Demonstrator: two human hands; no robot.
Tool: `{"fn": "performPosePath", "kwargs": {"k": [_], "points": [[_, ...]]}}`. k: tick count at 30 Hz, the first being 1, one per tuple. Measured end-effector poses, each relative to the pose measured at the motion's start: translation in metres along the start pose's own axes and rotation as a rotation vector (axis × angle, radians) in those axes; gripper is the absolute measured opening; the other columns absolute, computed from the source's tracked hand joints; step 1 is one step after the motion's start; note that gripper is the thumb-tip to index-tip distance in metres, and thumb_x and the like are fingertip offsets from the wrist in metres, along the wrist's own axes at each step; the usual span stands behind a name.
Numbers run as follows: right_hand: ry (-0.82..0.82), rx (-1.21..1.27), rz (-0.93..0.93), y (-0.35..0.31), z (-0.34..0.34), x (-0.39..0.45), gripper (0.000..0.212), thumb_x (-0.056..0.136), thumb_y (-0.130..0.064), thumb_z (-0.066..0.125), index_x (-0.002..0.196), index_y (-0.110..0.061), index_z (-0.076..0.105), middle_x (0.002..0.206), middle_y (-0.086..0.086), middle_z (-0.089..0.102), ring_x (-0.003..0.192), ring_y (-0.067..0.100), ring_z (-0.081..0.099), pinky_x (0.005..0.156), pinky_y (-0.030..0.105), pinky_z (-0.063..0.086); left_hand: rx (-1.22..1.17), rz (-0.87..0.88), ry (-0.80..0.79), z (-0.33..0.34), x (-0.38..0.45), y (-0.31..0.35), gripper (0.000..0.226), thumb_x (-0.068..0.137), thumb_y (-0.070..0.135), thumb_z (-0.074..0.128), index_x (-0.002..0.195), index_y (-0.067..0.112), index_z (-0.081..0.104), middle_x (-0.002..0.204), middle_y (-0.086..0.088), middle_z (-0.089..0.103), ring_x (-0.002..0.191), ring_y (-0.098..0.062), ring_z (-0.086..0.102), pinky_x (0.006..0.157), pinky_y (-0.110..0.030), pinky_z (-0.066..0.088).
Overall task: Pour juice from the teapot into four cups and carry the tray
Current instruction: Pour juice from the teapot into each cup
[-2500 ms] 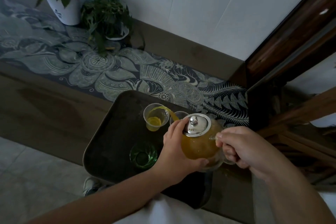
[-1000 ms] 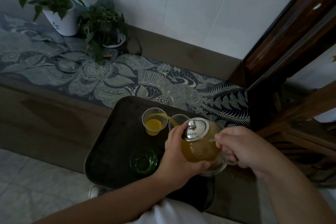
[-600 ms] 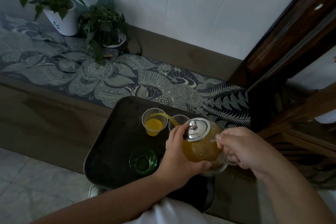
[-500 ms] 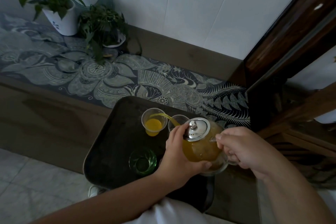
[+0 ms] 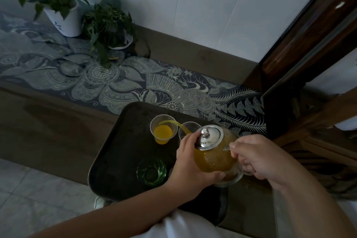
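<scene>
With both hands' fingers grasping the tilted teapot [image 5: 214,155] above the tray [image 5: 123,152], juice is rising higher in the first clear cup [image 5: 163,129] than moments ago, leaving three cups unfilled.

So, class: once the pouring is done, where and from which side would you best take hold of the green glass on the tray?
Grip the green glass around its outer wall, fingers coming from the left or the near side. It stands upright with its mouth open, so a side wrap suits it. The tray is bare on its left, while the left hand and teapot crowd its right.
</scene>
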State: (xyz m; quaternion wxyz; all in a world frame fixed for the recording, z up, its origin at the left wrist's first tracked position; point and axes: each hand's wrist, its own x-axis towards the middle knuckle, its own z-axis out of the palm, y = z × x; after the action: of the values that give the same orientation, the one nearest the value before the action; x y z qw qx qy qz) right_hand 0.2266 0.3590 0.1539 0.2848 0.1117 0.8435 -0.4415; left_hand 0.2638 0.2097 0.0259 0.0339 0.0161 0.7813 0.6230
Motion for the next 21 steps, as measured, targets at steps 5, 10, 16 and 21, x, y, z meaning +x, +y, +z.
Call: {"fn": "performPosePath", "kwargs": {"k": [5,10,16,21], "points": [[0.004,-0.011,0.008,-0.0021,0.0003,-0.0022,0.028,0.096,-0.017,0.050,0.070,-0.008,0.056,0.042,-0.007,0.036,0.036,0.007,0.029,0.033,0.016,0.019,-0.004,0.005,-0.001,-0.0002,-0.0008,-0.0004,0.103,0.052,0.053,0.085,0.136,0.052,0.025,0.138,0.025,0.029,0.133,-0.008,0.034,0.111,-0.039,0.037],[0.000,0.015,0.017,-0.0020,0.0008,-0.0032,0.028,0.097,-0.016,0.050,0.070,-0.007,0.056,0.042,-0.007,0.036,0.035,0.006,0.029,0.031,0.015,0.021,-0.001,0.009,0.001,0.0003,-0.0016,-0.0012,0.105,0.052,0.054,0.085,0.139,0.049,0.026,0.138,0.024,0.031,0.133,-0.008,0.035,0.112,-0.040,0.036],[0.003,-0.001,0.020,-0.0022,0.0014,-0.0045,0.028,0.097,-0.017,0.051,0.071,-0.008,0.057,0.042,-0.006,0.036,0.036,0.007,0.028,0.032,0.015,0.020,-0.002,0.013,0.001,-0.0007,-0.0024,-0.0010,0.101,0.052,0.054,0.085,0.131,0.063,0.022,0.137,0.029,0.028,0.133,-0.006,0.034,0.112,-0.040,0.036],[-0.004,0.014,0.019,-0.0018,0.0018,-0.0041,0.028,0.097,-0.017,0.050,0.071,-0.007,0.056,0.042,-0.007,0.035,0.035,0.007,0.028,0.032,0.016,0.021,-0.001,0.016,-0.002,-0.0007,-0.0029,-0.0004,0.102,0.051,0.055,0.084,0.132,0.062,0.022,0.136,0.032,0.027,0.133,-0.006,0.034,0.112,-0.039,0.036]]}}
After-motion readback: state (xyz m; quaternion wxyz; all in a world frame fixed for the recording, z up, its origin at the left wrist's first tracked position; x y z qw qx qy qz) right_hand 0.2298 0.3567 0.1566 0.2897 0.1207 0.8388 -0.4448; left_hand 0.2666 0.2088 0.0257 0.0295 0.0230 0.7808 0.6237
